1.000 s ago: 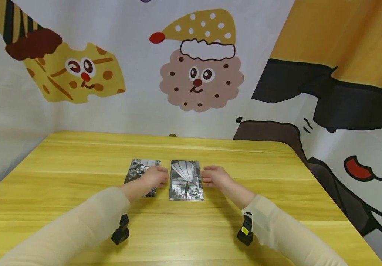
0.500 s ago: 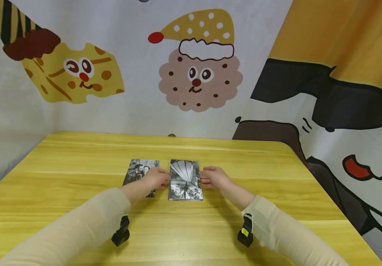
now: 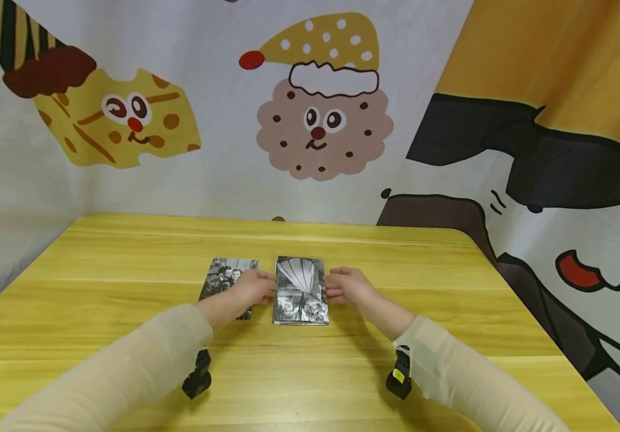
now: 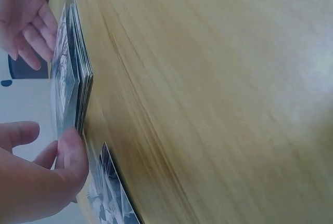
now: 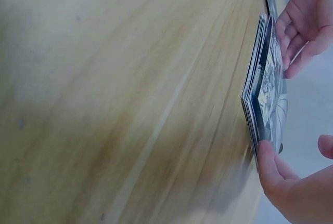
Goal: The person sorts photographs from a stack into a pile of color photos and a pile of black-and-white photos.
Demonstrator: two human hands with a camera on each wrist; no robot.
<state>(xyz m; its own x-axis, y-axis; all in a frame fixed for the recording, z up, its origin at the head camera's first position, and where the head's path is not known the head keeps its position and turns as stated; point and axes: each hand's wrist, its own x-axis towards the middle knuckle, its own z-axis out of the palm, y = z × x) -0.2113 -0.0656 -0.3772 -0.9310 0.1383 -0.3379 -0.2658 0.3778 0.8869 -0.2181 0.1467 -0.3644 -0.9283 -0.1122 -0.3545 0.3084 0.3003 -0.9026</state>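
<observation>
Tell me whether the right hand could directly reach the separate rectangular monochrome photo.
Probably not directly: the rectangular monochrome photo stack and the left hand lie between the right hand and the separate photo.

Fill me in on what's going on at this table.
A person has the left hand and right hand at opposite sides of a stack of photos, fingers against its edges. The stack rests on the wooden table, its top photo not quite flush with those beneath. Another photo lies apart to the left, partly hidden by the left hand.
</observation>
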